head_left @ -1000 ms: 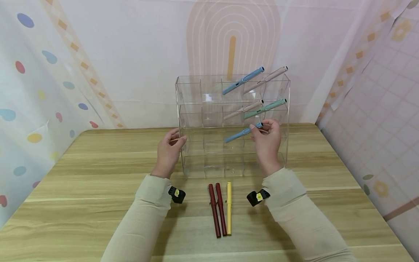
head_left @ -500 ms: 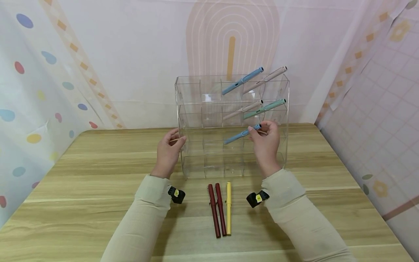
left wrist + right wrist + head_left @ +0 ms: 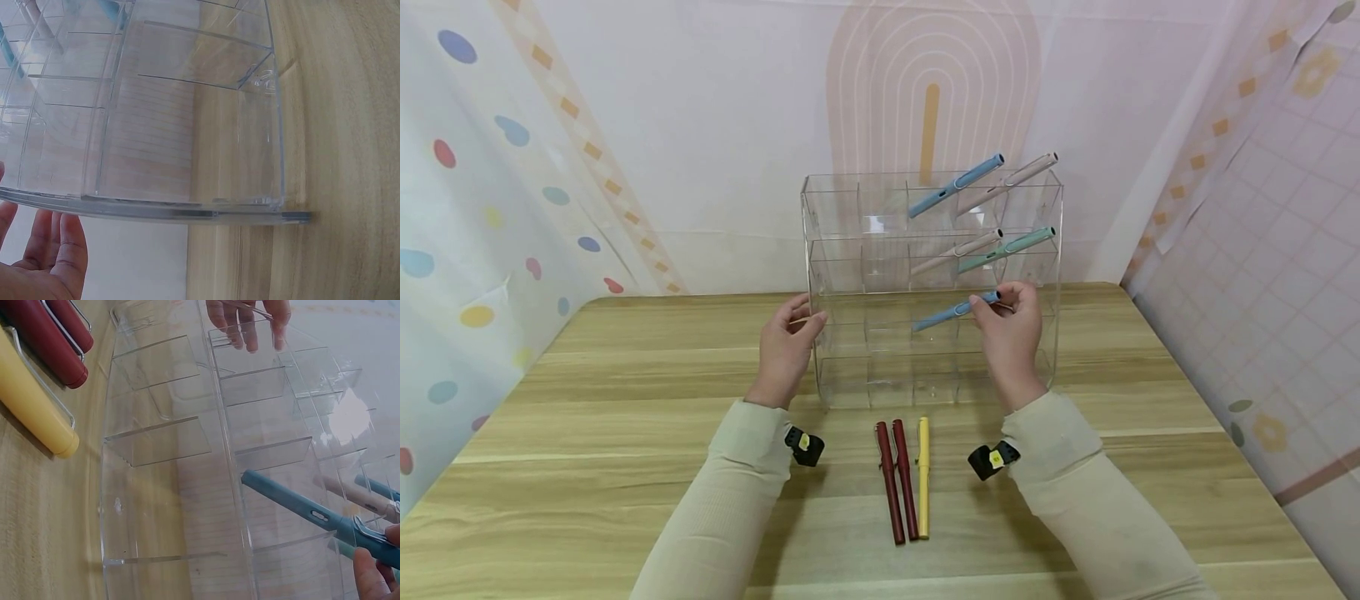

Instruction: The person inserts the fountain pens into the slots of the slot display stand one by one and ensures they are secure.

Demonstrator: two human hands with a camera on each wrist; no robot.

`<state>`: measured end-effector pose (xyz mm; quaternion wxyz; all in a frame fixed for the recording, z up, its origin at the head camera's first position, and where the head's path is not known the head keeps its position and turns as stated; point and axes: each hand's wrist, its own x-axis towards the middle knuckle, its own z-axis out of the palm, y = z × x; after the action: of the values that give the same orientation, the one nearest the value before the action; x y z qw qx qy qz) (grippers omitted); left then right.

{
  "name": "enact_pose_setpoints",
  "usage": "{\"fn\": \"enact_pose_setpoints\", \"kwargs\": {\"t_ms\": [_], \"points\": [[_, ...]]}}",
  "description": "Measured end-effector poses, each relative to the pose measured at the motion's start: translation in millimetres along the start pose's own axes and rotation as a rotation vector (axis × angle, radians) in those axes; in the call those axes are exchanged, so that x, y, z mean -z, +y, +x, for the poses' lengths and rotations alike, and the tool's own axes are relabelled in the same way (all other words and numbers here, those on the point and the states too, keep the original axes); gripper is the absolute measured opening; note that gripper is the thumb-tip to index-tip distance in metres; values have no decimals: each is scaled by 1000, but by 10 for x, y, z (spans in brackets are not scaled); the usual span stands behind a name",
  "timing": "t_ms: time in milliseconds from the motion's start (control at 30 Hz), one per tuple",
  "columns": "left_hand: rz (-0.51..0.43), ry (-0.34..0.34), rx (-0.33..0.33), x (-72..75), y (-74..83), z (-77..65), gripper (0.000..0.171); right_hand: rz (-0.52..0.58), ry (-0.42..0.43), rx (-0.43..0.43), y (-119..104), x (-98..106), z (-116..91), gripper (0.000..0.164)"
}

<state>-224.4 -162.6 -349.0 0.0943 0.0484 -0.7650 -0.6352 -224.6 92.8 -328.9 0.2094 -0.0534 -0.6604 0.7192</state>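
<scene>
A clear acrylic pen rack (image 3: 887, 293) with several tiers of compartments stands on the table. My left hand (image 3: 785, 350) holds its left side panel, thumb in front and fingers outside; in the left wrist view those fingers (image 3: 69, 250) show beyond the panel's edge. My right hand (image 3: 1013, 342) pinches a blue fountain pen (image 3: 943, 317) near its cap end. The pen slants, its lower end at a third-tier compartment right of the middle. In the right wrist view the blue pen (image 3: 294, 501) lies across that compartment's front, thumb and fingers at its clip.
Above, the rack holds another blue pen (image 3: 955, 187), a pale pink pen (image 3: 1011, 180), a second pale pink pen (image 3: 958, 252) and a green pen (image 3: 1009, 249). Two dark red pens (image 3: 891, 483) and a yellow pen (image 3: 924, 479) lie on the wooden table (image 3: 625, 467) in front.
My right hand has sunk slightly, and the blue pen's cap end has come down with it, so the pen lies flatter. My left hand stays at the rack's side.
</scene>
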Motion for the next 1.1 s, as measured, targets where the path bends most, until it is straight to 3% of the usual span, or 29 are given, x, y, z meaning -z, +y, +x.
{"fn": "enact_pose_setpoints", "kwargs": {"t_ms": [467,767,967,1100], "points": [[2,8,-3,-2,-5,8,45,24,-2,6,11,28,-40,26],[4,1,-5,11,-16,4,45,-36,-15,18,4,56,-90,32],[-1,2,-5,6,-8,1,45,-52,-50,-5,-31,179,-158,43],[4,-1,1,3,-2,3,46,-56,-81,-56,-64,295,-224,42]]}}
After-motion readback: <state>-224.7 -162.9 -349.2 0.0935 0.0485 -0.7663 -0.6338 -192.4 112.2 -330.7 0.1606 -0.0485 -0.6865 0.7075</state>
